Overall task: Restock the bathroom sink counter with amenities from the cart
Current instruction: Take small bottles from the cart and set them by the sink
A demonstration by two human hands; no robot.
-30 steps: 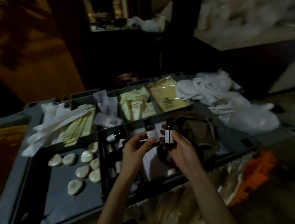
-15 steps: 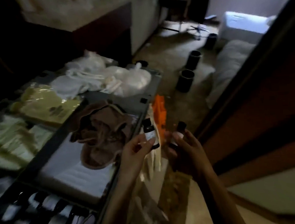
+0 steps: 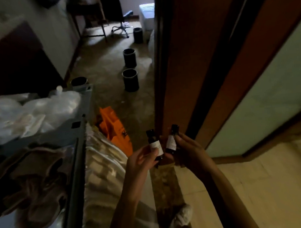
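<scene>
At lower centre, the left hand [image 3: 139,160] pinches the first bottle [image 3: 156,145] upright, the right hand [image 3: 188,151] grips the second bottle [image 3: 171,141], cart [image 3: 70,128] lower left, possibly the bathroom doorway [image 3: 223,93] right.

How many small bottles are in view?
2. The left bottle is pinched in the left hand, the right bottle in the right hand, side by side. More may be hidden on the cart.

1. Forearms [image 3: 128,199] bare the whole way up to the frame's edge.
2. Left hand [image 3: 139,160] and right hand [image 3: 188,151] bare too, with slim fingers.
3. Down at the floor, a whitish shoe [image 3: 182,216], too blurred for detail.
</scene>
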